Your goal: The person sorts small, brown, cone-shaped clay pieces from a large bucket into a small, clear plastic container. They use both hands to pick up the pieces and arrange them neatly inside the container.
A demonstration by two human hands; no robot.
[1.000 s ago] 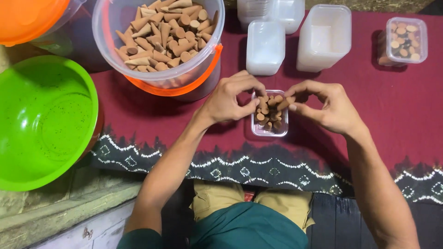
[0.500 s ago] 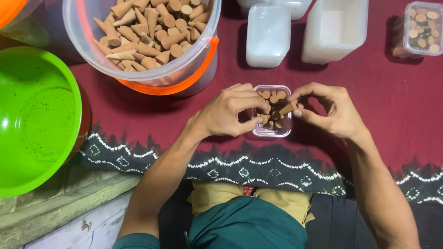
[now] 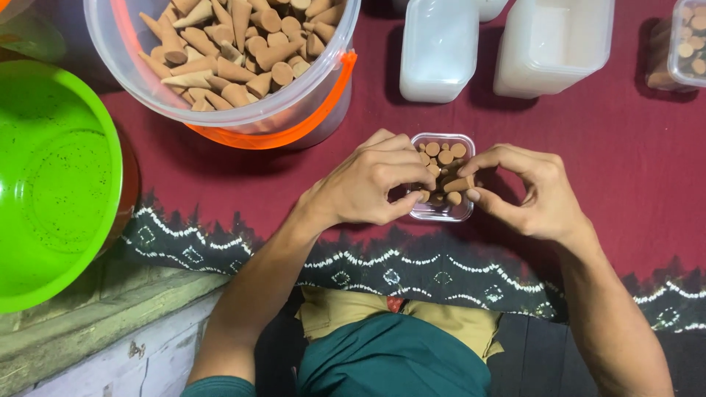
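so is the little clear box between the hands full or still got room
Nearly full: the small clear box shows upright brown cones packed across it.

filled box cut off right

Light: soft, even daylight, bright enough throughout.
Shadows: dark, soft-edged patches on the maroon cloth, below the clear bucket and beside the white tubs.
Glare: faint sheen on the green basin.
Focus: sharp centre, slight softness at the edges.
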